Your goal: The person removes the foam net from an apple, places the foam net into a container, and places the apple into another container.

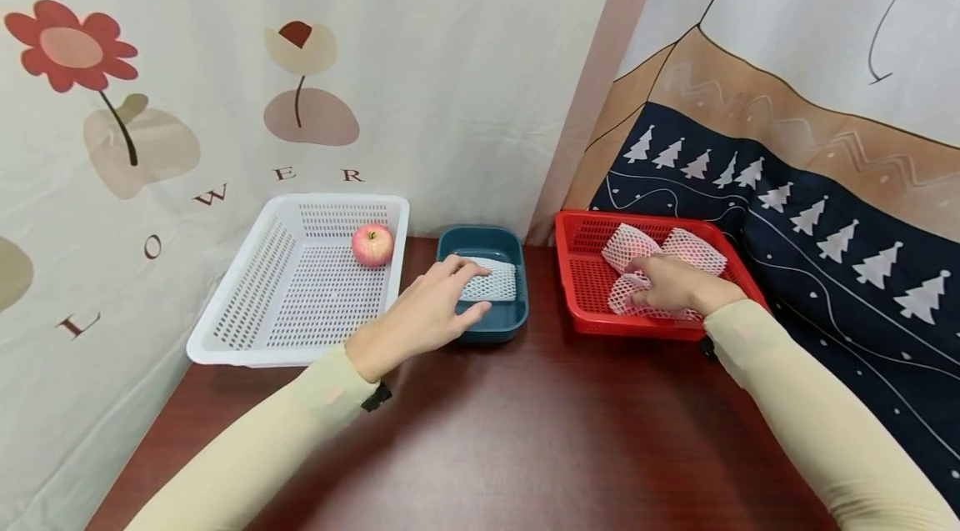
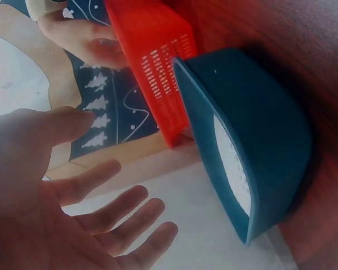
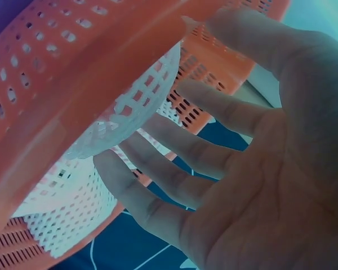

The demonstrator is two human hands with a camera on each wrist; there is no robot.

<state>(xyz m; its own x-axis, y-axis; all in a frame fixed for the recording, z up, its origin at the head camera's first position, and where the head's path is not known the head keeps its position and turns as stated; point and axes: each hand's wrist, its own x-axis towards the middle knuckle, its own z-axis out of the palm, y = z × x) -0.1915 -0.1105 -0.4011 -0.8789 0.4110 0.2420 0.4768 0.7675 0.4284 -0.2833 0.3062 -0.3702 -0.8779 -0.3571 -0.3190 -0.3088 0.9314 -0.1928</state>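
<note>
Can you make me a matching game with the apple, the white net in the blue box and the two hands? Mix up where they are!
Things:
1. apple
2. left hand
3. right hand
4. white net

Places:
A. with its fingers at the red basket
B. lying inside the blue box
C. sitting in the white basket
D. outside the blue box, with its fingers close by

Right pairs: 1-C, 2-D, 3-A, 4-B
</note>
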